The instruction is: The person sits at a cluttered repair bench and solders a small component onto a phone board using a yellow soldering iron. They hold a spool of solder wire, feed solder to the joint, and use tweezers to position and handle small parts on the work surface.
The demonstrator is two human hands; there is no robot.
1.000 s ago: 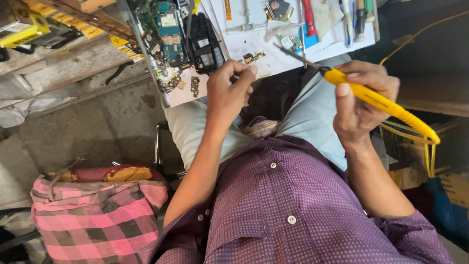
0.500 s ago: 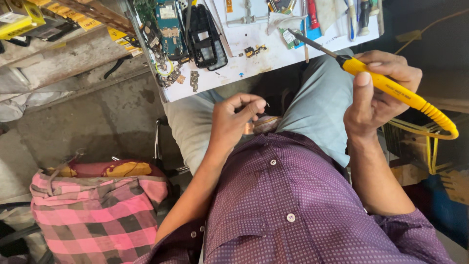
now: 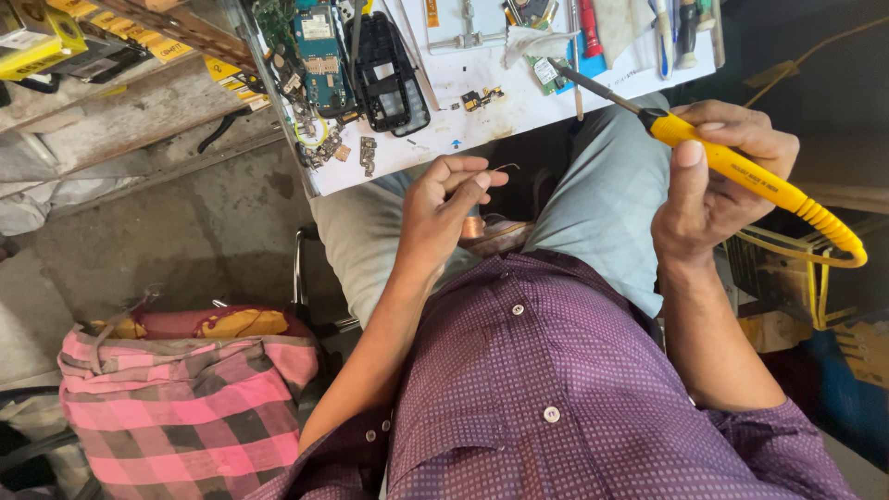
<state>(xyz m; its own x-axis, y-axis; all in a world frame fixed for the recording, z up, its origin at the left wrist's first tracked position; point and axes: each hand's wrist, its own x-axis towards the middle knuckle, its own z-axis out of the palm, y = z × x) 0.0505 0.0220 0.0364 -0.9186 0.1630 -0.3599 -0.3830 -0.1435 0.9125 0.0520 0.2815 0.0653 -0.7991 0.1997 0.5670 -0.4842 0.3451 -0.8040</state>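
Two hands: wire (thin), soldering iron.

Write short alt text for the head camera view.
The right hand grips a yellow soldering iron while the left hand pinches a thin wire over the lap, below a white worktable holding phone parts.

Soldering iron's yellow cord cut off at right edge

Small electronics repair stall or workshop. White worktop littered with a blue-green circuit board, a black plastic phone frame, loose small components and hand tools; a yellow-handled soldering iron in use; bare concrete floor below.
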